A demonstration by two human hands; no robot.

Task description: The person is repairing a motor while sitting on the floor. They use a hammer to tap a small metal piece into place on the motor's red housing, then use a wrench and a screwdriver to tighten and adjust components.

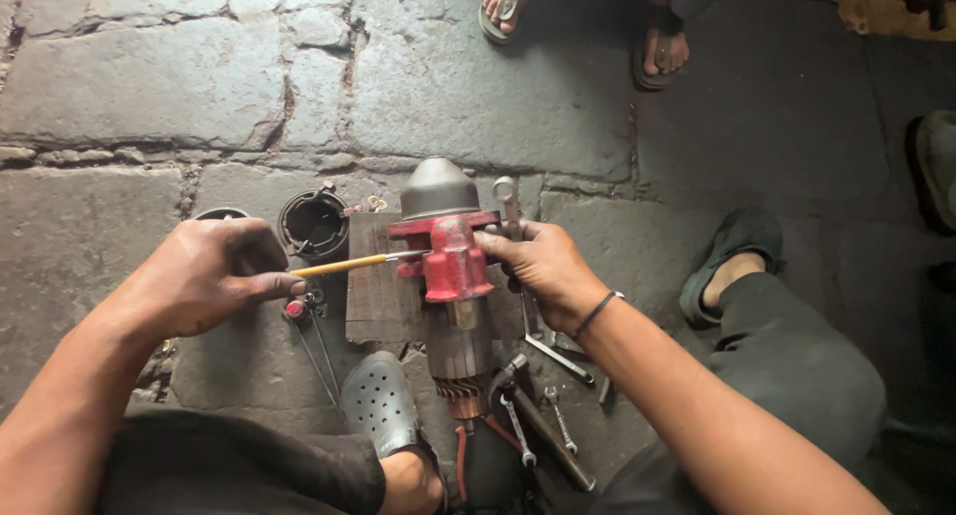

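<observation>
- Left hand (204, 274): fingers closed around the near end of a thin yellow-handled brush (349, 265); the handle runs from the hand toward the right, its far tip meeting the red housing.
- Right hand (543, 266): fingers wrapped over the right side of the motor part (453, 276), gripping the red housing (456, 261); a dark band sits on that wrist.
- Motor part: one unit, lying lengthwise on a wooden block (383, 296) that rests on the stone floor (149, 87). Grey domed cap (436, 184) at the far end, red housing in the middle between the two hands, grey cylinder and copper-coloured toothed end (463, 395) toward the person.
- Black round cup (314, 221): one, just left of the block, apart from both hands.
- Wrenches: one (507, 204) standing behind the right hand's fingers; at least two small ones (518, 430) on the floor near the toothed end; exact count cannot be told.
- Grey perforated clog (380, 400): one, on the person's foot, just beside the toothed end.
- Other people's sandalled feet (503, 7): two, at the top edge, well apart from the work.
</observation>
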